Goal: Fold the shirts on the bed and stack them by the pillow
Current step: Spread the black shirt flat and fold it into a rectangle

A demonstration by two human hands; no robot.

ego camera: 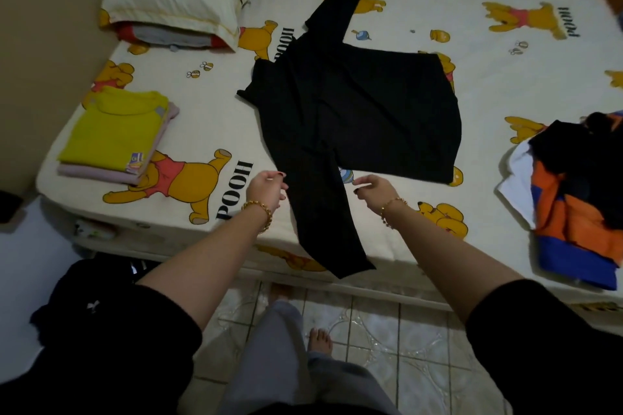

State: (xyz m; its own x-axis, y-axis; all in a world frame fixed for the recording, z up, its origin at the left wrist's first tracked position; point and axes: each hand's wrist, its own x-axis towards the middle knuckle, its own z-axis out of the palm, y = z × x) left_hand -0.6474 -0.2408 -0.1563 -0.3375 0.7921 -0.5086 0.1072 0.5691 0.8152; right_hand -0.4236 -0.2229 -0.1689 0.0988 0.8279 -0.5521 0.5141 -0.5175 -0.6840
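- Head cam, the only view. Black shirt (354, 104) is spread out in the middle of the bed (505, 44), collar end towards the pillow (172, 7). The far sleeve points up the bed, and the near sleeve (323, 222) hangs over the mattress edge towards the floor.
- Hands are apart, one on each side of that near sleeve. Left hand (266, 190) sits right against the sleeve's edge, but I can't tell if it's pinching the cloth or only touching it. Right hand (372, 190) is just beside the other edge with a sliver of sheet showing between. Its fingers are loosely curled with nothing in them.
- The stack (114, 131), yellow on top of pink, sits at the near left corner of the bed, on the pillow side. The unfolded pile (580, 199) is off to the right, so I'd guess we're around halfway.
- What could go wrong:
  - Grab the sleeve from one side only and it'll twist, so the fold comes out lopsided.
  - A hard tug could drag the body towards the edge and bunch it up, since that dangling sleeve is already pulling that way.
  - The collar end looks a bit rumpled, and black cloth in dim light hides creases, so they could easily get folded in.
  - Dropping it carelessly on the stack could knock the yellow one askew.
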